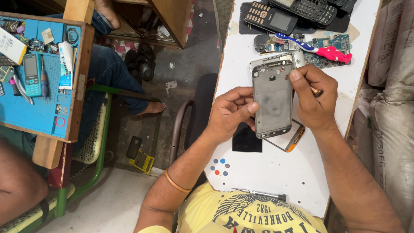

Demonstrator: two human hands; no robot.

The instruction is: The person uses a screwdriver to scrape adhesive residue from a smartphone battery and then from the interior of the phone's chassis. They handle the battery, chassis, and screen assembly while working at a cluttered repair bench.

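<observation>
At the far left a second counter carries a blue work mat (39, 108) with a teal keypad phone (31, 74), a white tube (66, 64) and small tools lying on it. Beside it another person's leg in blue trousers (114, 77) reaches down to a bare foot on the floor, by a green-framed chair (101, 146).

Over the left edge of the white counter (280, 172), the left hand (230, 113) is clamped on the left side of a grey phone frame (271, 101), thumb across its face and fingers curled behind. The frame is held upright in view above the middle of the counter, over a dark glass panel (246, 140) and an orange-edged panel (293, 138) lying flat.

The right hand (312, 97) grips the frame's upper right edge, thumb pressed on the rim, with a small brass-coloured tool tip showing behind its fingers.

Toward the far edge lie black keypad phones (271, 18), a circuit board (332, 45) and a toothbrush (317, 48) with a red handle. Near the front edge rests a screwdriver (258, 194), beside small coloured dots (220, 167).
</observation>
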